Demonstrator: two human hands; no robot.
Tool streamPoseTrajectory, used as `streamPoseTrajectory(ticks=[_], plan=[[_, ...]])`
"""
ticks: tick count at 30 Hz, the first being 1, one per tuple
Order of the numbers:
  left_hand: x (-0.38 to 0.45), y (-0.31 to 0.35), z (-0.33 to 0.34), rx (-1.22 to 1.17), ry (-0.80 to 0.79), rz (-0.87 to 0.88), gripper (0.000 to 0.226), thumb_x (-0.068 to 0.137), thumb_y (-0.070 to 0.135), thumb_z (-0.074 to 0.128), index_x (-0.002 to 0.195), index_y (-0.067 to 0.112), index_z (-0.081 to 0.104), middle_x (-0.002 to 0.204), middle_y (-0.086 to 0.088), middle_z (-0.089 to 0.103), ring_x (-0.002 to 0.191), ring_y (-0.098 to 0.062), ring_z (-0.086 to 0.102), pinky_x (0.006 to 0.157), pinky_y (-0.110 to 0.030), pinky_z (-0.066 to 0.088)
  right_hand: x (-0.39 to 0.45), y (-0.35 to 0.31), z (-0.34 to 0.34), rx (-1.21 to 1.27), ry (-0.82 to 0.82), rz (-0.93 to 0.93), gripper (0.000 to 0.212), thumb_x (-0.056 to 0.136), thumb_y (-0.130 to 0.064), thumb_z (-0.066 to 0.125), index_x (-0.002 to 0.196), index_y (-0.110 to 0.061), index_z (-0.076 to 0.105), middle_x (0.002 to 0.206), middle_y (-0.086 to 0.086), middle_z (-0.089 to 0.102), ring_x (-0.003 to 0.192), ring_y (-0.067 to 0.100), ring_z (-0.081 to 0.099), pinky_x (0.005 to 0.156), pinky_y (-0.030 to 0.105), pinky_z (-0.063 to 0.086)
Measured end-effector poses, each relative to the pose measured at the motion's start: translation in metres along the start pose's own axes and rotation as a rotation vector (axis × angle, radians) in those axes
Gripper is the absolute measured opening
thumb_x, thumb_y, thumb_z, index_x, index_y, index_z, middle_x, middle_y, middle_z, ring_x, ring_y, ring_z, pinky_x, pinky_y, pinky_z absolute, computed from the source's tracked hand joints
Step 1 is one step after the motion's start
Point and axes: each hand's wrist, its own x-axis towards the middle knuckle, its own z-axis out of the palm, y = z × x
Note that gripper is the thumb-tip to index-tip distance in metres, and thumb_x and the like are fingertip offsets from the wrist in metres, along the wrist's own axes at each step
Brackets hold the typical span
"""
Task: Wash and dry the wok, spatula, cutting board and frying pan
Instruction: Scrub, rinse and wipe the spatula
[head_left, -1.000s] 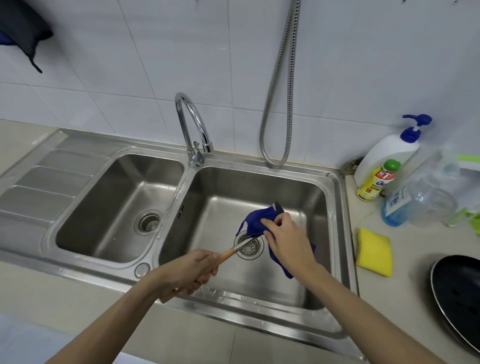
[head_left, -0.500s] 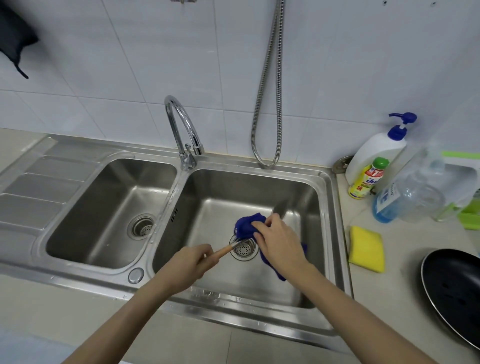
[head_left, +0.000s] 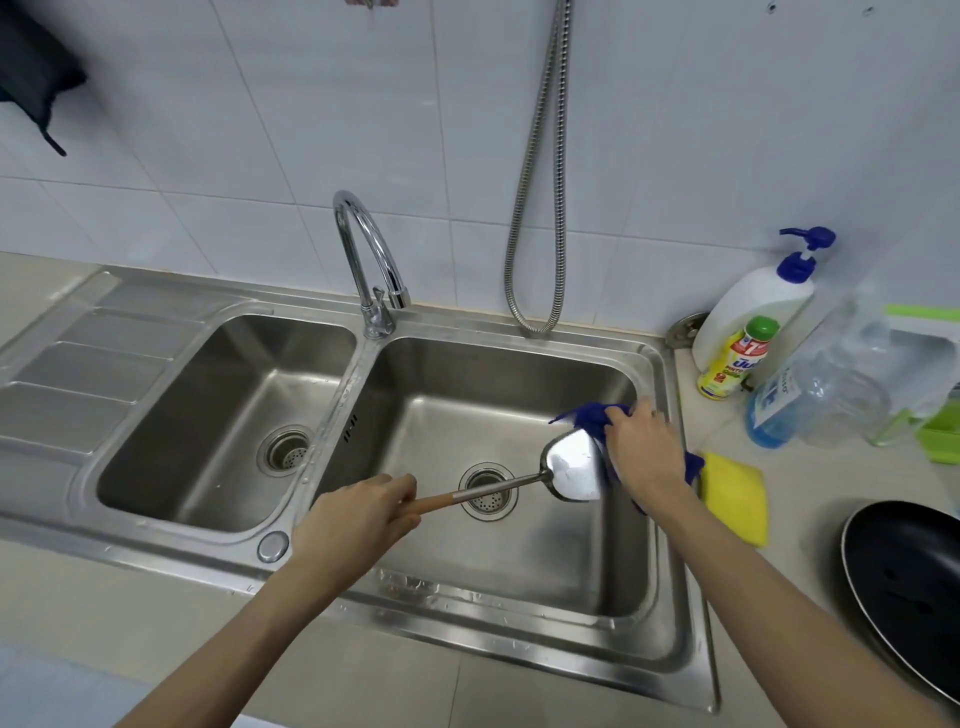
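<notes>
Over the right basin of the sink (head_left: 670, 597), the spatula (head_left: 574, 470) is held level by its wooden handle, gripped in the left hand (head_left: 358, 519). A blue cloth (head_left: 592, 418) is clutched by the right hand (head_left: 647, 452), apparently against the blade's far edge. Right of it, the frying pan (head_left: 904, 587) is seen on the table (head_left: 810, 499).

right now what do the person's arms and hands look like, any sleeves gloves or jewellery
Both forearms are bare up to the frame's lower edge, with no sleeves showing. The left hand and right hand wear no gloves. No watch, bracelet or ring is visible on either wrist or on the fingers that show. No markings or bandages can be seen.
</notes>
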Motion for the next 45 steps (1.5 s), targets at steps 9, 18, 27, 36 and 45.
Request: streamPoseTrajectory(ticks=[9,18,27,36,45], plan=[[0.007,0.008,0.006,-0.107,-0.025,-0.027,0.02,0.092,0.048,0.051,0.092,0.029,0.051,0.078,0.011,0.055,0.066,-0.012,0.054,0.059,-0.03,0.044,-0.034,-0.037,0.009,0.143,0.025,-0.2,0.023,0.088,-0.02,0.061,0.11,-0.015,0.059,0.101,0.009,0.058,0.083,0.021,0.06,0.074,0.034,0.053],[0.006,0.006,-0.001,-0.137,-0.024,-0.048,0.019,0.091,0.049,0.053,0.089,0.03,0.053,0.077,0.01,0.059,0.066,-0.014,0.058,0.063,-0.034,0.049,-0.017,-0.017,0.009,0.133,0.073,-0.089,0.023,0.09,-0.018,0.057,0.113,-0.014,0.059,0.105,0.011,0.058,0.088,0.024,0.059,0.079,0.035,0.05],[0.004,-0.001,0.001,-0.159,-0.016,-0.052,0.019,0.09,0.048,0.055,0.089,0.029,0.053,0.072,0.011,0.057,0.064,-0.011,0.058,0.06,-0.03,0.045,-0.036,-0.012,0.015,0.227,0.034,-0.143,0.026,0.096,-0.025,0.048,0.119,-0.016,0.058,0.11,0.008,0.057,0.092,0.02,0.06,0.082,0.031,0.052],[0.004,-0.005,-0.002,-0.12,0.002,-0.035,0.018,0.091,0.047,0.053,0.088,0.029,0.051,0.076,0.009,0.057,0.068,-0.011,0.058,0.055,-0.025,0.04,-0.035,-0.022,0.012,0.244,-0.005,-0.156,0.028,0.098,-0.027,0.044,0.122,-0.017,0.056,0.116,0.006,0.056,0.094,0.017,0.06,0.082,0.026,0.049],[0.004,-0.007,-0.01,-0.083,0.05,-0.013,0.018,0.093,0.046,0.051,0.089,0.028,0.05,0.08,0.01,0.056,0.069,-0.011,0.057,0.051,-0.019,0.033,-0.025,-0.037,0.005,0.275,0.055,-0.216,0.027,0.097,-0.028,0.046,0.116,-0.016,0.06,0.106,0.007,0.058,0.087,0.019,0.06,0.077,0.03,0.051]])
